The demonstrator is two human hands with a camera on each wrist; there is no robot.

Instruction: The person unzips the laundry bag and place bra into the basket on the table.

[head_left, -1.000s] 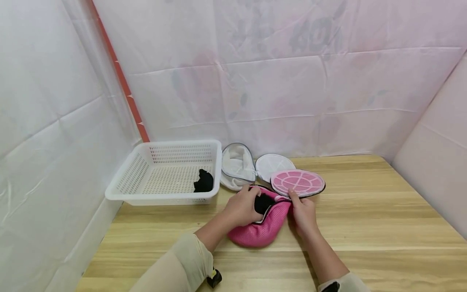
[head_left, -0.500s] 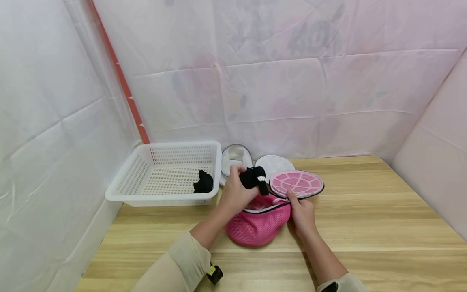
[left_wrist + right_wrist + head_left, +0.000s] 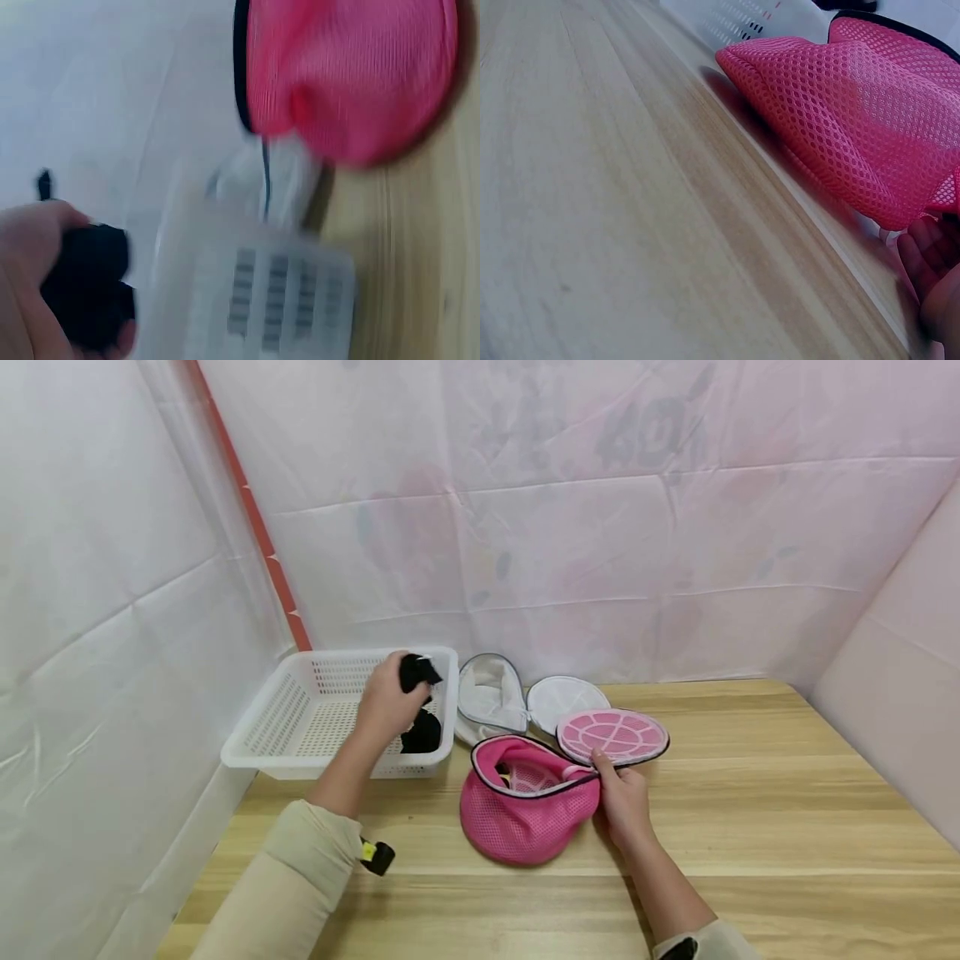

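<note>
My left hand grips a bunched black cloth piece with a small white mark, held above the right part of the white plastic basket. Below it a second black cloth piece lies in the basket. In the left wrist view the fingers curl round the black cloth. My right hand pinches the pink mesh laundry bag at its lid's hinge, thumb on the lid. The unzipped bag gapes upward, with a small dark and yellow spot showing inside. In the right wrist view the bag's mesh side hides the opening.
Behind the pink bag stands a white mesh laundry bag, unzipped, its round white lid folded out to the right. All rest on a wooden table, walled by white sheeting at the back and sides.
My left hand has drawn the black cloth piece out of the pink bag and carried it left to over the basket. My right hand keeps its hold on the bag.
</note>
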